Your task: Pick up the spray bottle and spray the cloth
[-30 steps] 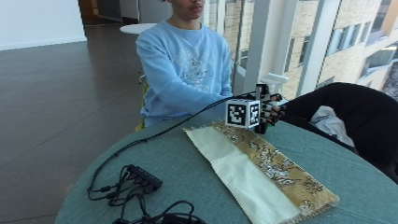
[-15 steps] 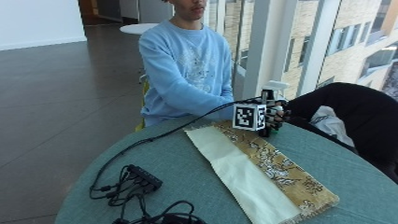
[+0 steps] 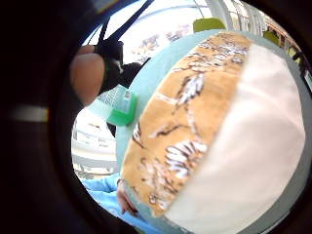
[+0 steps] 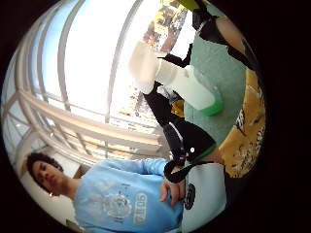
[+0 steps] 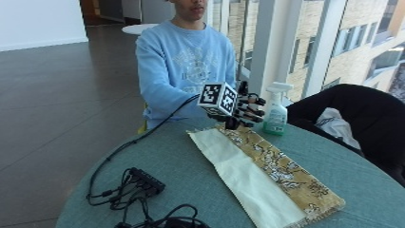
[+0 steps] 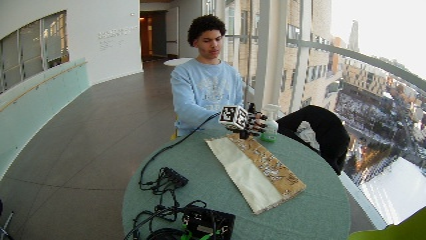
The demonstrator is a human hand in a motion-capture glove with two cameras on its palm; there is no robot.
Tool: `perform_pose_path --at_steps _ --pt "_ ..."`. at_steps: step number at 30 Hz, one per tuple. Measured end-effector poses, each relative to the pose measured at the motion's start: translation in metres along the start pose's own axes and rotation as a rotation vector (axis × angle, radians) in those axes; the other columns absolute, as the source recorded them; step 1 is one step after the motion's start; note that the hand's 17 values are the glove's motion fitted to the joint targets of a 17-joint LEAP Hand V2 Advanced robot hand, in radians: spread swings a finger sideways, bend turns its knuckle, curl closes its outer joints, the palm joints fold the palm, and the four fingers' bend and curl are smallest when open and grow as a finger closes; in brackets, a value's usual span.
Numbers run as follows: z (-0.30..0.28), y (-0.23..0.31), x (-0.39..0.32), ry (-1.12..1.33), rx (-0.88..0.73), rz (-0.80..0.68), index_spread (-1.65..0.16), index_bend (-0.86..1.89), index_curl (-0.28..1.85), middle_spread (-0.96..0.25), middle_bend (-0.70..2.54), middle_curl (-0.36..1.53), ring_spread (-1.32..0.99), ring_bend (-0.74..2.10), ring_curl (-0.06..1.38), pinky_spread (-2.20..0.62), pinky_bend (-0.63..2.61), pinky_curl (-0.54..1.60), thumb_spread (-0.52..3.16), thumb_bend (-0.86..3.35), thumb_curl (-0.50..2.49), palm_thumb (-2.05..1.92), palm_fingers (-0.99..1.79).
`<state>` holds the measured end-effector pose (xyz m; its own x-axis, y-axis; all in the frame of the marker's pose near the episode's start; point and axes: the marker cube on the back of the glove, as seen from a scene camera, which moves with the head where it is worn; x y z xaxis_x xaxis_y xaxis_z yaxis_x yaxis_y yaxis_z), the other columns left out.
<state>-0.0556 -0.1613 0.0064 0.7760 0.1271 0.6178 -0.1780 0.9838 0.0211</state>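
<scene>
Nearest the outside camera, at about seven o'clock on the round teal-topped table (image 5: 354, 175), lies a tangle of black cables with a small black box (image 5: 147, 179). Past it, across the middle of the table, the long folded cloth, cream on one half and tan with a printed pattern on the other (image 5: 265, 175), lies flat, running from the centre out toward five o'clock.

Above the cloth's far end hovers the person's black-gloved right hand (image 5: 244, 110), lifted clear of the fabric. Its fingers are spread and only slightly bent, grasping nothing. Just beyond it, at roughly one o'clock on the table and near the edge, the translucent plastic spray bottle with white trigger head and green liquid at the bottom (image 5: 276, 109) stands upright on the tabletop, just beside the cloth's far corner and apart from the hand. The thumb-side palm view shows the bottle close ahead of the palm with a gap between them.

Farther back sits the person in a light blue sweatshirt (image 5: 183, 66), and at three o'clock a dark jacket draped over a chair (image 5: 345, 107).

The step in hand looks like the reach for the bottle; nothing is picked up yet. The next move probably calls for carrying the palm the short way to the bottle's neck, wrapping the fingers round it with one on the trigger, then lifting and turning the nozzle toward the cloth.
</scene>
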Motion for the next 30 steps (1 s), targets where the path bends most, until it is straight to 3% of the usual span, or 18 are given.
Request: perform_pose_path --at_steps 13,30 --pt "-0.097 0.097 0.063 0.325 0.037 0.103 -0.34 0.11 0.26 -0.08 0.24 0.44 -0.07 0.38 0.37 0.12 0.26 0.36 1.01 -0.03 0.40 0.74 0.80" --pt "-0.135 0.162 0.111 0.560 0.017 0.178 -0.34 0.12 0.26 -0.08 0.25 0.44 -0.06 0.35 0.37 0.14 0.21 0.36 1.02 -0.03 0.36 0.72 0.80"
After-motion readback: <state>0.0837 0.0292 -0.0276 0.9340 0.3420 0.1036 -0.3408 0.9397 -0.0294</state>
